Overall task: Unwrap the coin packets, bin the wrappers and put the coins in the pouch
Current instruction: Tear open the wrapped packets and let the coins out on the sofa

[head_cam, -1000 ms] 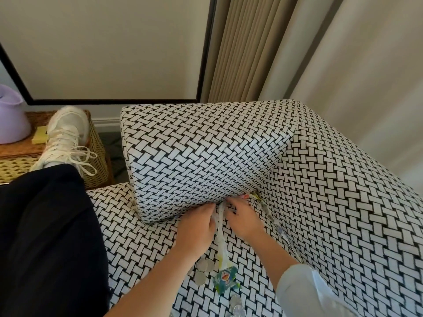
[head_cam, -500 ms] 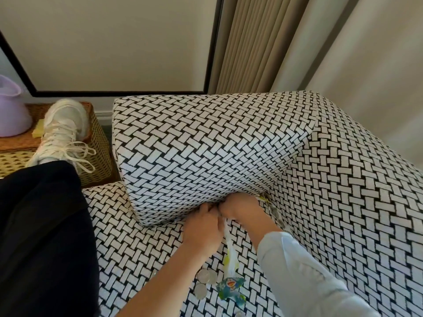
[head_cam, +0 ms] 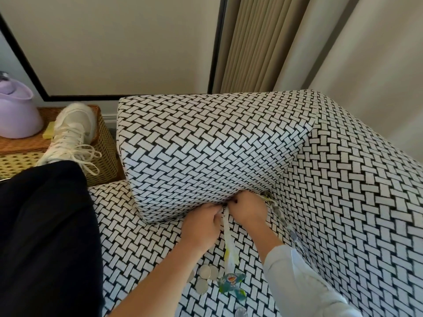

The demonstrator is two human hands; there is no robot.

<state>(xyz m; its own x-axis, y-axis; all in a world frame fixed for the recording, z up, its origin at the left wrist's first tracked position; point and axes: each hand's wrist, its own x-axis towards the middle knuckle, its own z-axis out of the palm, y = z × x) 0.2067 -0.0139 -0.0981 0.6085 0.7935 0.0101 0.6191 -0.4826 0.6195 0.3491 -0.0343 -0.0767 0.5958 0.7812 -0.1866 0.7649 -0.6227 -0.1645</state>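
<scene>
A white wrapper strip [head_cam: 227, 227] is pinched at its upper end by both hands, a little below the centre of the frame. The left hand [head_cam: 201, 227] and the right hand [head_cam: 248, 210] are closed, with the fingers curled on the strip. They are held close together against the lower edge of the cushion [head_cam: 206, 145].

From the hands the strip is laid down over the seat of the sofa [head_cam: 142, 248] toward the lower edge of the frame. It ends at a blue-green printed piece [head_cam: 231, 282]. Whether this piece is joined to the strip cannot be told. Three or four loose coins [head_cam: 204, 272] are seen on the seat just left of this piece, touching one another. One more coin [head_cam: 240, 314] is cut by the bottom edge.

A second strip [head_cam: 280, 216] of clear packets is laid along the crease of the sofa, to the right of the right hand. Grey round shapes are seen in it, but they are blurred.

At the left of the frame a dark leg [head_cam: 45, 225] is stretched out, and its white shoe [head_cam: 71, 133] is rested on a wicker basket [head_cam: 104, 152].
</scene>
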